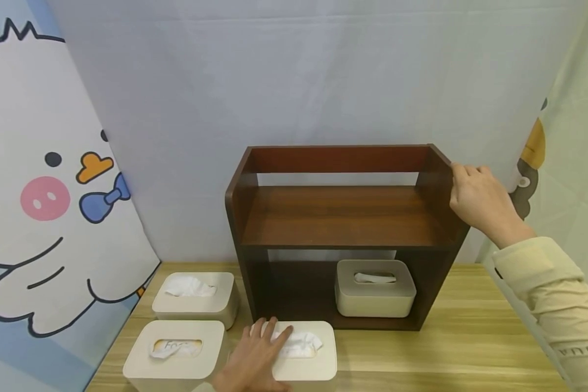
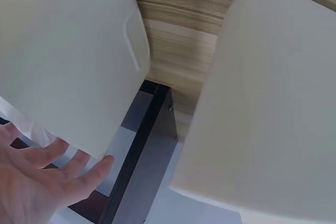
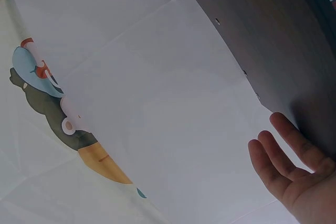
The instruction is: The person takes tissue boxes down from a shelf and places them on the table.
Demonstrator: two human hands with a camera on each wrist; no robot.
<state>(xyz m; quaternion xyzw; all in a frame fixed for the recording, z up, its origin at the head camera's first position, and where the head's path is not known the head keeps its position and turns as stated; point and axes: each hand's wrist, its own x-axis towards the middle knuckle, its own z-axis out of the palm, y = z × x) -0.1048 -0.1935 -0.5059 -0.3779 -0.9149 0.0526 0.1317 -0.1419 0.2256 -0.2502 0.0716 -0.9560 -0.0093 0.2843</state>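
My left hand (image 1: 253, 356) lies over the left part of a cream tissue box (image 1: 329, 356) in front of the shelf. Its fingers spread across the lid beside a white tissue; in the left wrist view, the fingertips (image 2: 108, 160) are right at the lid's edge. My right hand (image 1: 485, 201) holds the sloping edge of the right side panel of a dark brown two-tier shelf (image 1: 340, 212). In the right wrist view, a finger (image 3: 294, 132) overlaps the panel's outer face and the other fingers curve loosely beside it; the thumb is hidden.
Another cream tissue box (image 1: 375, 298) sits at the right of the shelf's lower tier. Two more tissue boxes, a rear one (image 1: 210, 316) and a front one (image 1: 142, 354), stand left of the shelf. All rest on a wood-patterned table (image 1: 470, 321) before a pale cloth backdrop (image 1: 323, 76).
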